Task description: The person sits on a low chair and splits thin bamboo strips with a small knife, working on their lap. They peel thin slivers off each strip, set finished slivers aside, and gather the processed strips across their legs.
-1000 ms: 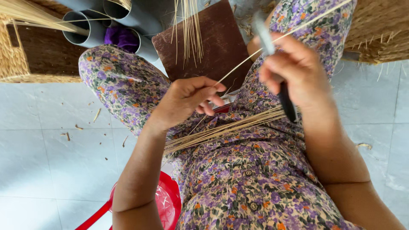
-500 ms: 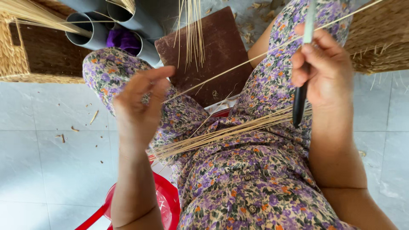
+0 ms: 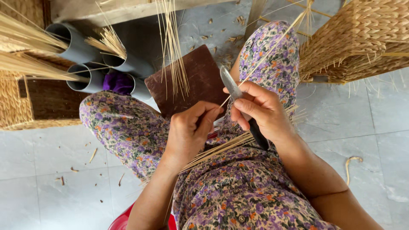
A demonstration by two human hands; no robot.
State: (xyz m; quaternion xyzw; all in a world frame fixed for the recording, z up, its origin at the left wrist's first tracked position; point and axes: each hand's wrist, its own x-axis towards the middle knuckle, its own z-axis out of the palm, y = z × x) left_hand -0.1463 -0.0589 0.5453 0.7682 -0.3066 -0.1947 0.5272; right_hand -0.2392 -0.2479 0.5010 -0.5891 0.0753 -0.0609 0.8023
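Two hands: right hand (image 3: pixel 260 114) holds one knife (image 3: pixel 232 87); left hand (image 3: pixel 189 132) pinches one straw (image 3: pixel 272 47).

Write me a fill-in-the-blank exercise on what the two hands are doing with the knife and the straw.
1. The right hand holds a ____ with a dark handle.
2. The left hand pinches a thin straw strand that meets the ____ of the tool.
3. A bundle of straw strips lies across the person's ____.
4. Grey pipes holding straw lie beside a ____ board.

Missing words: knife; blade; lap; brown

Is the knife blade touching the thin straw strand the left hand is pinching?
Touching: the head view shows the knife blade laid against the straw strand beside the left hand.
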